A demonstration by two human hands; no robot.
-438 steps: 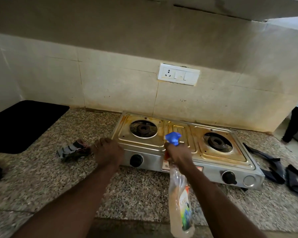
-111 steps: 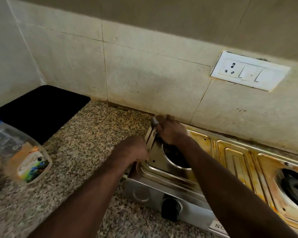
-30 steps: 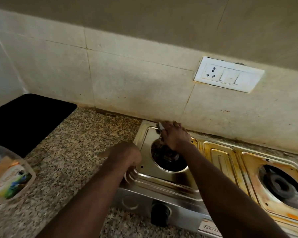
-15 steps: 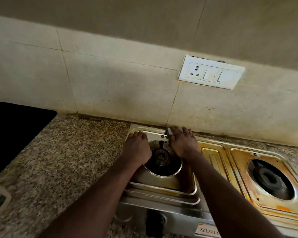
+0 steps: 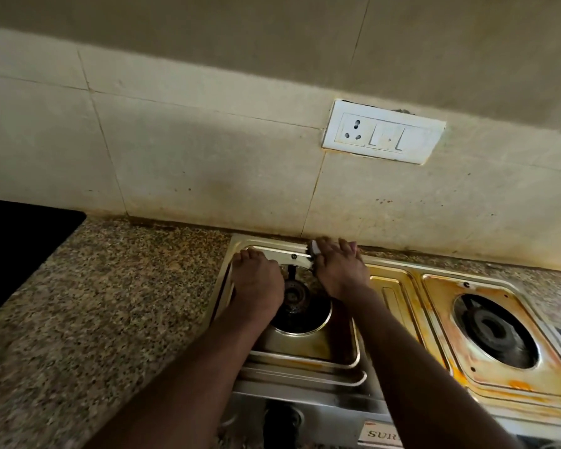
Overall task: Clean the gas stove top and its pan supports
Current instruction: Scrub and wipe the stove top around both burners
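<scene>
Stove (image 5: 392,296) sat on counter (image 5: 110,303), backed against wall (image 5: 208,157), socket (image 5: 382,136) above. Left hand (image 5: 256,283) and right hand (image 5: 339,270) with scrubber (image 5: 313,249) flanked left burner (image 5: 293,296) at its rear; right burner (image 5: 494,328) off to the right.

Both bare forearms reach fwd from btm edge, nearly parallel. L hand (image 5: 256,281) palm-down, fingers loosely bent, tips hidden. R hand (image 5: 340,270) just beside it, palm-down, fingers stretched fwd, small scrub pad (image 5: 313,251) pinched at thumb side.
</scene>
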